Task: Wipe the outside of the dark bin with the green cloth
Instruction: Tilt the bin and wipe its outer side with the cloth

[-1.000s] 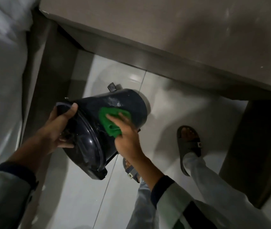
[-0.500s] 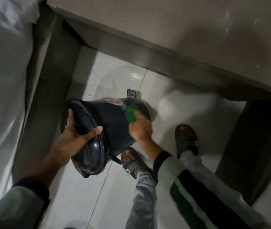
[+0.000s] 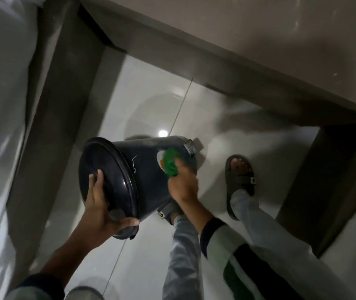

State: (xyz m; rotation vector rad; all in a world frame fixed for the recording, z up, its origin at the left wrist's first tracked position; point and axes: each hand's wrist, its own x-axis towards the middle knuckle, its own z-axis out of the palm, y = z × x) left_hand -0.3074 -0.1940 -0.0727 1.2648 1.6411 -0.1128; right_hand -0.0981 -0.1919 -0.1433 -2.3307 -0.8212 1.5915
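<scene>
A: Where's the bin (image 3: 142, 169) now?

B: Off the floor (image 3: 151, 100), tipped on its side over the middle tiles. Its lid (image 3: 105, 174) faces the person and its base points toward the far wall (image 3: 259, 40). The pedal (image 3: 189, 146) sticks out at the base end.

A: And the cloth (image 3: 170, 163)?

B: Bunched under the right hand (image 3: 183, 185), fingers closed over it and pressing it onto the side wall near the base, partly over a pale label (image 3: 160, 158). The left hand (image 3: 101, 204) is spread across the lid, thumb curled round the lower rim, steadying the bin.

A: What's different from a second ago?

B: Back then the cloth was mid-wall, close to the rim, with the left hand hooked on the rim's edge. Since then the bin has been rolled, so the label has turned toward the right hand. The left palm has moved flat onto the lid, and the cloth has travelled to the base end.

A: Meaning?

B: I'd judge the wiping runs in strips, rim to base, with a turn between each. One strip looks covered; the underside and far side likely remain.

A: Anything nearby?

B: A sandalled foot (image 3: 241, 180) stands just right of the bin. The other foot is mostly hidden beneath the bin.
</scene>
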